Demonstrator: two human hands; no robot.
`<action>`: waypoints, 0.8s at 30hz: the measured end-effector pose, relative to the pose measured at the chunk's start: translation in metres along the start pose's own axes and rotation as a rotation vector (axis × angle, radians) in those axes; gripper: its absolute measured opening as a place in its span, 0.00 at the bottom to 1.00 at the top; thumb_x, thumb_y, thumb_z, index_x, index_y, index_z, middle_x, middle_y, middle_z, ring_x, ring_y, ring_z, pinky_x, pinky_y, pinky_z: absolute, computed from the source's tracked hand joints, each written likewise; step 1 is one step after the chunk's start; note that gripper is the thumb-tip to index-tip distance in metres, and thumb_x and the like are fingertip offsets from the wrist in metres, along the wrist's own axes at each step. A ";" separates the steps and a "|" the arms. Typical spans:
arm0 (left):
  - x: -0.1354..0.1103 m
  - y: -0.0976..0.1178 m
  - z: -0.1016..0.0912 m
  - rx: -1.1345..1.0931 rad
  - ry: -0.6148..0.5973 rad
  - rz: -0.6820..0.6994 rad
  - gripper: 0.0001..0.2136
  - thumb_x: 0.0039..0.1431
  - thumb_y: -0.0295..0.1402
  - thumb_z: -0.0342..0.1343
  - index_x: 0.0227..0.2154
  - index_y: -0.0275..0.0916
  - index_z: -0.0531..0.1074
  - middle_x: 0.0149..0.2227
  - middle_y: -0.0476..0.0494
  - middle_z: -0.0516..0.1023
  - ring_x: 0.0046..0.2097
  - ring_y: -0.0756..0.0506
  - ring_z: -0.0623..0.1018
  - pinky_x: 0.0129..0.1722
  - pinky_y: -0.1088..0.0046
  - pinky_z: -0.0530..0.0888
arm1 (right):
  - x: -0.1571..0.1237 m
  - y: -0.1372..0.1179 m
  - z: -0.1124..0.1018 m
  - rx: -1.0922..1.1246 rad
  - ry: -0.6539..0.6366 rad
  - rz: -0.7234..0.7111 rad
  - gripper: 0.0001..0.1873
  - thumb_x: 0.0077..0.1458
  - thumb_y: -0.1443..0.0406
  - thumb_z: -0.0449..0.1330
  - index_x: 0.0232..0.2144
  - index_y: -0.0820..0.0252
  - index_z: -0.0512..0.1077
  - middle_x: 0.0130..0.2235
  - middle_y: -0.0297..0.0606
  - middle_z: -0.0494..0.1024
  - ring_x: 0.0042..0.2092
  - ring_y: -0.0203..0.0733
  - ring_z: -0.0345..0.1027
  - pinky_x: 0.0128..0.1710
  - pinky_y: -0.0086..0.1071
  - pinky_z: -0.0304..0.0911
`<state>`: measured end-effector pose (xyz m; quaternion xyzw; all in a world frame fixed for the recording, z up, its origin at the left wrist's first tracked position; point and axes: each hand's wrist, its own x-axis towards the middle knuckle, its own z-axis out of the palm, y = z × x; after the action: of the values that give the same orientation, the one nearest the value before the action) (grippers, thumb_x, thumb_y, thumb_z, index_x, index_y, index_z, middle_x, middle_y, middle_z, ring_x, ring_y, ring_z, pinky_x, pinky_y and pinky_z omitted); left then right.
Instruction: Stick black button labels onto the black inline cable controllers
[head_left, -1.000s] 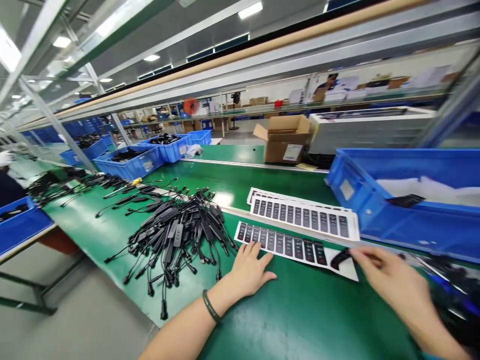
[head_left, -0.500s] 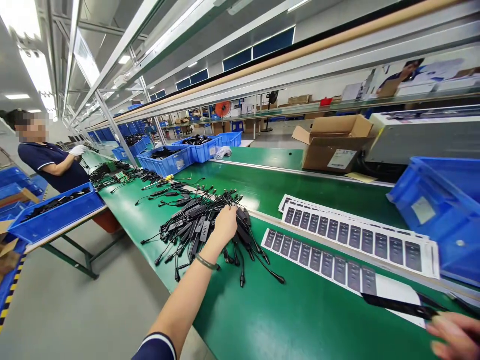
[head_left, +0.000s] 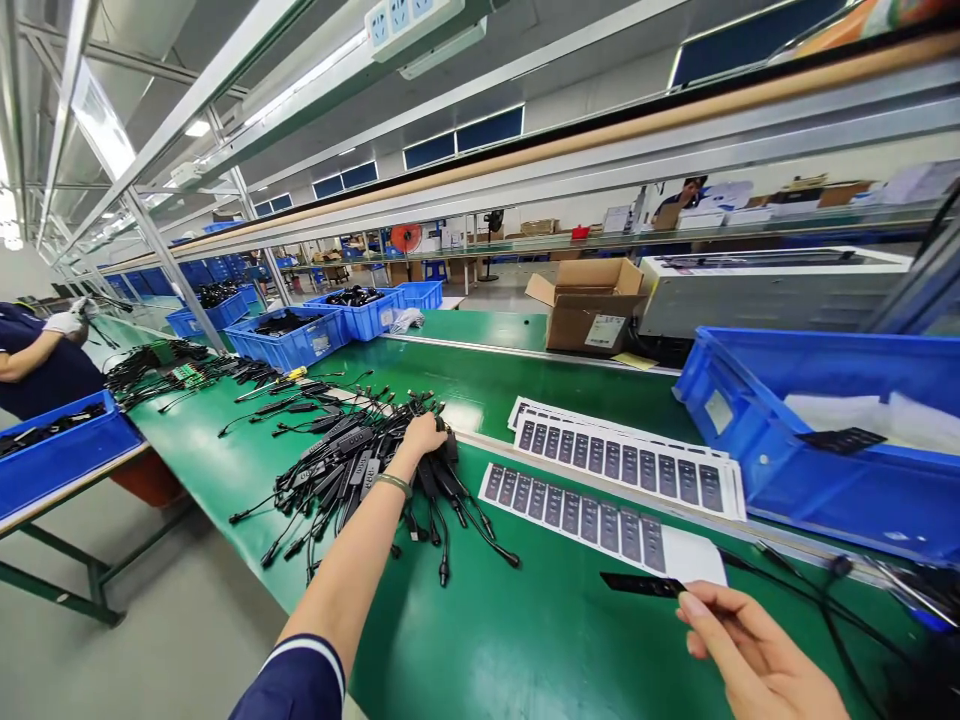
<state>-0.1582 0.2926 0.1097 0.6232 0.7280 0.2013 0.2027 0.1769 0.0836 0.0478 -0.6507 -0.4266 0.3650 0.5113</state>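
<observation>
My left hand reaches into a heap of black inline cable controllers, its fingers closed at the heap's right side. The fingertips are turned away, so what they grip is hidden. At the lower right, my right hand pinches a thin black sticker label by one end between thumb and fingers. That label is held over the table, near the bare end of a white label sheet bearing a row of dark labels. Behind it, more label sheets lie stacked across the metal rail.
A large blue bin stands at the right, with loose black cables before it. Behind are an open cardboard box and blue bins of black parts. At the left, a gloved co-worker stands beside another blue bin.
The view has swung right. My right hand has come further into view with the black label, now seen pinched by one end. My left hand stays at the heap of cable controllers.
</observation>
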 end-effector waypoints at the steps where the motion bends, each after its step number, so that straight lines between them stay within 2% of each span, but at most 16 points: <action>1: -0.002 0.001 -0.004 -0.096 0.028 0.001 0.16 0.63 0.38 0.55 0.51 0.37 0.68 0.51 0.39 0.72 0.48 0.42 0.75 0.47 0.57 0.75 | -0.001 -0.002 0.000 0.021 -0.001 -0.008 0.25 0.43 0.44 0.64 0.34 0.56 0.72 0.32 0.36 0.75 0.30 0.41 0.69 0.31 0.33 0.69; 4: -0.019 0.013 -0.009 -0.414 0.089 0.035 0.16 0.64 0.38 0.54 0.50 0.36 0.68 0.49 0.40 0.73 0.46 0.43 0.76 0.44 0.60 0.76 | -0.006 -0.008 0.004 0.121 0.031 -0.037 0.24 0.46 0.44 0.63 0.35 0.56 0.70 0.30 0.35 0.73 0.29 0.40 0.68 0.31 0.34 0.68; 6: -0.038 0.029 -0.006 -0.627 0.075 0.077 0.13 0.65 0.36 0.51 0.49 0.35 0.68 0.46 0.40 0.74 0.43 0.46 0.77 0.40 0.66 0.76 | -0.009 -0.011 0.005 0.201 0.065 -0.061 0.23 0.49 0.45 0.63 0.36 0.56 0.69 0.32 0.35 0.73 0.29 0.40 0.69 0.30 0.34 0.69; 9: -0.082 0.055 0.008 -0.878 -0.007 0.140 0.11 0.65 0.30 0.47 0.48 0.35 0.66 0.42 0.41 0.75 0.38 0.50 0.79 0.35 0.76 0.75 | -0.012 -0.014 0.005 0.307 0.085 -0.102 0.18 0.53 0.49 0.62 0.38 0.55 0.68 0.34 0.35 0.72 0.31 0.39 0.69 0.31 0.33 0.69; 11: -0.118 0.071 0.020 -0.993 -0.084 0.179 0.11 0.63 0.29 0.48 0.47 0.37 0.65 0.43 0.42 0.75 0.37 0.50 0.79 0.32 0.77 0.74 | -0.013 -0.017 0.003 0.378 0.100 -0.147 0.15 0.55 0.52 0.62 0.37 0.54 0.68 0.34 0.35 0.71 0.31 0.39 0.68 0.30 0.33 0.69; 12: -0.135 0.077 0.026 -1.067 -0.142 0.201 0.11 0.61 0.30 0.50 0.47 0.38 0.64 0.44 0.42 0.75 0.36 0.50 0.79 0.32 0.77 0.74 | -0.014 -0.018 0.002 0.415 0.110 -0.178 0.14 0.55 0.52 0.62 0.36 0.55 0.69 0.33 0.35 0.71 0.31 0.38 0.68 0.29 0.33 0.69; 13: -0.152 0.082 0.034 -1.214 -0.247 0.220 0.13 0.60 0.31 0.54 0.48 0.39 0.64 0.45 0.41 0.75 0.36 0.50 0.79 0.32 0.77 0.74 | -0.015 -0.020 0.000 0.451 0.122 -0.211 0.13 0.55 0.53 0.62 0.35 0.55 0.70 0.33 0.36 0.70 0.31 0.38 0.67 0.28 0.32 0.69; 15: -0.180 0.088 0.049 -1.371 -0.467 0.217 0.18 0.56 0.33 0.60 0.48 0.39 0.63 0.44 0.40 0.77 0.35 0.49 0.80 0.31 0.76 0.75 | -0.016 -0.024 -0.003 0.522 0.145 -0.274 0.12 0.54 0.54 0.63 0.34 0.55 0.72 0.34 0.37 0.70 0.31 0.39 0.67 0.25 0.31 0.68; 18: -0.208 0.089 0.073 -1.404 -0.743 0.170 0.22 0.51 0.35 0.66 0.46 0.37 0.64 0.42 0.37 0.79 0.33 0.46 0.81 0.29 0.74 0.76 | -0.020 -0.031 -0.009 0.613 0.141 -0.326 0.11 0.53 0.54 0.63 0.32 0.55 0.73 0.34 0.38 0.70 0.31 0.40 0.67 0.23 0.31 0.68; 21: -0.221 0.084 0.090 -1.353 -0.903 0.096 0.27 0.47 0.35 0.69 0.48 0.36 0.65 0.42 0.36 0.79 0.34 0.45 0.82 0.31 0.73 0.77 | -0.025 -0.035 -0.011 0.635 0.090 -0.324 0.10 0.55 0.55 0.62 0.31 0.55 0.72 0.32 0.37 0.70 0.29 0.38 0.66 0.21 0.30 0.66; 24: -0.226 0.079 0.096 -1.305 -0.997 0.052 0.30 0.45 0.34 0.70 0.51 0.35 0.67 0.43 0.35 0.78 0.36 0.44 0.82 0.34 0.72 0.78 | -0.030 -0.036 -0.010 0.527 0.029 -0.261 0.08 0.56 0.57 0.62 0.32 0.55 0.72 0.31 0.35 0.70 0.26 0.35 0.65 0.21 0.28 0.65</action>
<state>-0.0083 0.0841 0.0827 0.4130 0.2745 0.2884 0.8191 0.1688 0.0565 0.0864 -0.4402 -0.3896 0.3849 0.7115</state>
